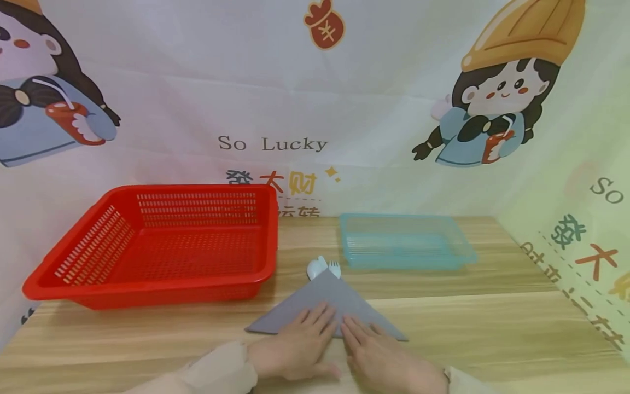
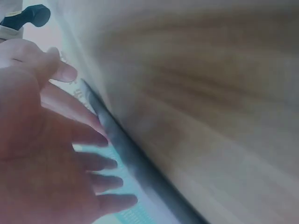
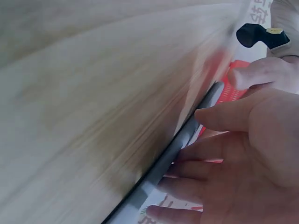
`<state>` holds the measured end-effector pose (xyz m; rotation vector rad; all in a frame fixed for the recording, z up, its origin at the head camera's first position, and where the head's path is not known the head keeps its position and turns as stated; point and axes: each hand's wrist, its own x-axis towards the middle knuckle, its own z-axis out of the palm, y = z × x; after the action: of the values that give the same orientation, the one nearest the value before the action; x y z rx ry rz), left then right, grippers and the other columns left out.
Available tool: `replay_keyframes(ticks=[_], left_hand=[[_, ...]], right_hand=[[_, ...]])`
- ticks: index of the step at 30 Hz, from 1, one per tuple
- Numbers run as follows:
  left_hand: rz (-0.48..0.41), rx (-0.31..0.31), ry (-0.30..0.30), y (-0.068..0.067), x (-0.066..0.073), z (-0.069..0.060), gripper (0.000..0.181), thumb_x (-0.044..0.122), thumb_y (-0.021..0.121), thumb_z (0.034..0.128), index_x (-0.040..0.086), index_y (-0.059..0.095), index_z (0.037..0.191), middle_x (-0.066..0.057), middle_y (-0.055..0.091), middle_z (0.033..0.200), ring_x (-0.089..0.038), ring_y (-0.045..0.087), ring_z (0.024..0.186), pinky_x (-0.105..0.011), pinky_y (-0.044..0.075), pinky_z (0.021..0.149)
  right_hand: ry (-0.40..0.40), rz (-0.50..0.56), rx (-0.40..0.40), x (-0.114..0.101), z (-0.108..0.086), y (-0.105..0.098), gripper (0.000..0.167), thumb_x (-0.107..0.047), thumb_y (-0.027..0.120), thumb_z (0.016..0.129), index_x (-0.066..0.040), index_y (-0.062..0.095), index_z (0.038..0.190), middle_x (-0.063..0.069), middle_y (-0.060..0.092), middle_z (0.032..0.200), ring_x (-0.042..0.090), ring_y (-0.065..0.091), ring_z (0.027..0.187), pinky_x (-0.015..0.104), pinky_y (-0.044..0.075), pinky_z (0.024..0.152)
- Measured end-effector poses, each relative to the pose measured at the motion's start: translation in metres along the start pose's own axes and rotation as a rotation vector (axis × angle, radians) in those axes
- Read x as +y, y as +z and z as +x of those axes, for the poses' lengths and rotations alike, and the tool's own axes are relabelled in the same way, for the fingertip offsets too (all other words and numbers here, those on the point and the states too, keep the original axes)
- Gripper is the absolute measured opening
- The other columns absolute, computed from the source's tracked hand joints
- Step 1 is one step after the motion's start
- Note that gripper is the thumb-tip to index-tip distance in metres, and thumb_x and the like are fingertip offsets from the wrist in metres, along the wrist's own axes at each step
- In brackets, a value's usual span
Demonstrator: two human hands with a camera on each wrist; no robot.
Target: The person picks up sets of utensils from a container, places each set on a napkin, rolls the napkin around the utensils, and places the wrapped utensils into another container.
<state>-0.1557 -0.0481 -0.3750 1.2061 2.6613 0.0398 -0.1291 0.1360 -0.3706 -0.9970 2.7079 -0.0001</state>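
Observation:
A grey cloth (image 1: 327, 295) lies folded in a triangle on the table, its point away from the person. Just past that point, a white spoon (image 1: 315, 268) and fork (image 1: 334, 268) stick out, their lower parts hidden by the cloth. The left hand (image 1: 300, 345) rests on the cloth's near part with straight fingers. Beside it the right hand (image 1: 379, 350) lies flat on the cloth, fingers extended. In the left wrist view the left hand (image 2: 60, 140) spreads its fingers along the cloth's folded edge (image 2: 140, 168); the right wrist view shows the right hand (image 3: 233, 154) likewise.
A red basket (image 1: 167, 282) stands at the left of the table (image 1: 492, 317). At the back right is a light blue translucent tray (image 1: 408, 262). Behind them hangs a printed backdrop (image 1: 197, 104) with cartoon figures and lettering.

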Motion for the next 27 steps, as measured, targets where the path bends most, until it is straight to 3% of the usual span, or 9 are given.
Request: replay_keyframes(ticks=[2, 5, 10, 14, 17, 20, 23, 27], left_hand=[[-0.021, -0.042, 0.012, 0.001, 0.000, 0.002, 0.083, 0.064, 0.034, 0.0828, 0.005, 0.024, 0.140, -0.014, 0.014, 0.147, -0.029, 0.009, 0.135, -0.047, 0.021, 0.104], [-0.022, -0.072, 0.014, 0.003, 0.001, 0.004, 0.085, 0.065, 0.035, 0.0820, 0.005, 0.020, 0.141, -0.012, 0.012, 0.147, -0.028, 0.007, 0.135, -0.046, 0.019, 0.105], [0.001, -0.076, -0.002, 0.003, 0.003, 0.004, 0.086, 0.066, 0.036, 0.0808, 0.007, 0.021, 0.141, -0.011, 0.012, 0.147, -0.027, 0.008, 0.135, -0.045, 0.020, 0.105], [-0.014, -0.072, -0.003, 0.002, 0.004, 0.004, 0.084, 0.065, 0.038, 0.0808, 0.009, 0.023, 0.141, -0.011, 0.012, 0.148, -0.028, 0.010, 0.135, -0.046, 0.020, 0.105], [-0.016, -0.066, 0.002, 0.001, 0.004, 0.004, 0.082, 0.065, 0.038, 0.0811, 0.010, 0.024, 0.141, -0.011, 0.013, 0.147, -0.029, 0.011, 0.134, -0.046, 0.021, 0.105], [-0.003, -0.053, 0.004, 0.000, 0.003, 0.005, 0.081, 0.065, 0.039, 0.0810, 0.011, 0.026, 0.140, -0.012, 0.015, 0.147, -0.029, 0.014, 0.134, -0.045, 0.023, 0.104], [-0.003, -0.050, 0.000, -0.002, 0.002, 0.006, 0.079, 0.065, 0.039, 0.0809, 0.012, 0.029, 0.139, -0.012, 0.018, 0.146, -0.029, 0.017, 0.133, -0.046, 0.025, 0.103], [-0.003, -0.055, 0.002, -0.007, 0.001, 0.009, 0.076, 0.064, 0.038, 0.0819, 0.014, 0.031, 0.138, -0.013, 0.022, 0.145, -0.030, 0.023, 0.131, -0.047, 0.029, 0.101]], right_hand=[[-0.024, -0.005, 0.011, 0.001, 0.000, 0.002, 0.050, -0.025, 0.041, 0.094, 0.003, 0.033, 0.134, 0.017, 0.028, 0.141, 0.027, 0.026, 0.130, 0.048, 0.031, 0.098], [-0.045, -0.037, 0.023, 0.003, -0.001, 0.004, 0.051, -0.026, 0.042, 0.093, 0.005, 0.035, 0.132, 0.018, 0.030, 0.140, 0.029, 0.028, 0.129, 0.048, 0.033, 0.096], [-0.064, -0.146, 0.076, 0.003, -0.002, 0.004, 0.049, -0.027, 0.049, 0.089, 0.006, 0.045, 0.125, 0.020, 0.042, 0.131, 0.030, 0.040, 0.122, 0.043, 0.040, 0.092], [-0.085, -0.259, 0.141, 0.002, 0.000, 0.003, 0.039, -0.019, 0.055, 0.085, 0.005, 0.054, 0.116, 0.019, 0.052, 0.121, 0.029, 0.050, 0.112, 0.037, 0.045, 0.087], [-0.110, -0.330, 0.212, 0.004, 0.003, 0.002, 0.030, -0.016, 0.059, 0.083, 0.002, 0.062, 0.106, 0.015, 0.061, 0.110, 0.025, 0.059, 0.100, 0.032, 0.049, 0.080], [-0.142, -0.366, 0.323, 0.010, 0.009, 0.002, 0.012, -0.013, 0.063, 0.078, -0.005, 0.069, 0.084, 0.003, 0.065, 0.084, 0.011, 0.061, 0.071, 0.020, 0.049, 0.062], [-0.132, -0.287, 0.429, 0.016, 0.016, 0.002, 0.011, -0.011, 0.065, 0.075, -0.010, 0.065, 0.064, -0.003, 0.056, 0.063, 0.004, 0.049, 0.052, 0.014, 0.041, 0.048], [-0.049, -0.133, 0.500, 0.020, 0.025, 0.001, 0.011, -0.008, 0.067, 0.071, -0.007, 0.064, 0.060, 0.001, 0.054, 0.060, 0.008, 0.051, 0.050, 0.016, 0.041, 0.045]])
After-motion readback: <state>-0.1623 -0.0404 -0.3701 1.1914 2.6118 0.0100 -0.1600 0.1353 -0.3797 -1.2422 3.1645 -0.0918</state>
